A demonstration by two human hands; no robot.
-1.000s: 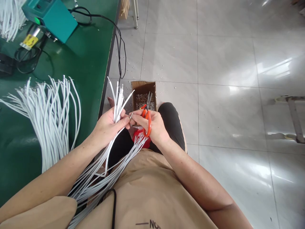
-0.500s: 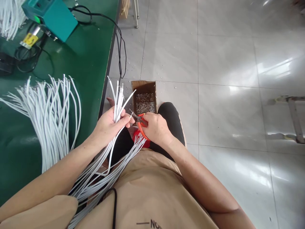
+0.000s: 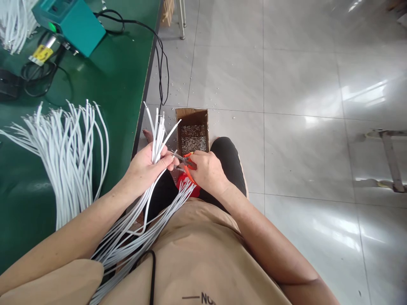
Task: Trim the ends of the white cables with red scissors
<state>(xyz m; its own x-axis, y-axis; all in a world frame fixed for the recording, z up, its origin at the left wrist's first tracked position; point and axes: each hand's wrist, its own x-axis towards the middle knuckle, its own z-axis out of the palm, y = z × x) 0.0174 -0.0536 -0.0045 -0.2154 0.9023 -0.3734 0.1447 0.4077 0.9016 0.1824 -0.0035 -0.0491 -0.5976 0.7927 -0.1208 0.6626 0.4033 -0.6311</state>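
My left hand (image 3: 148,163) is closed round a bunch of white cables (image 3: 157,142), whose ends stick up above my fingers. One cable end lies apart, pinched by my thumb and fingertips on the right side. In my right hand (image 3: 208,169) is a pair of orange-handled cutting pliers (image 3: 189,163), jaws pointing left at that cable end and nearly together. Whether the jaws touch the wire is too small to tell. More white cables (image 3: 152,231) run across my lap and down past my left forearm.
A cardboard box (image 3: 192,112) with small clippings stands on the floor between my knees. On the green table (image 3: 124,76) at left lie a large bundle of white cables (image 3: 70,156), a teal device (image 3: 71,27) and black cords (image 3: 136,21). Bits are scattered on the tiled floor.
The pliers' jaws have come closer together and tilted slightly at the pinched cable end. Both hands stay nearly in place, and the left keeps its hold.
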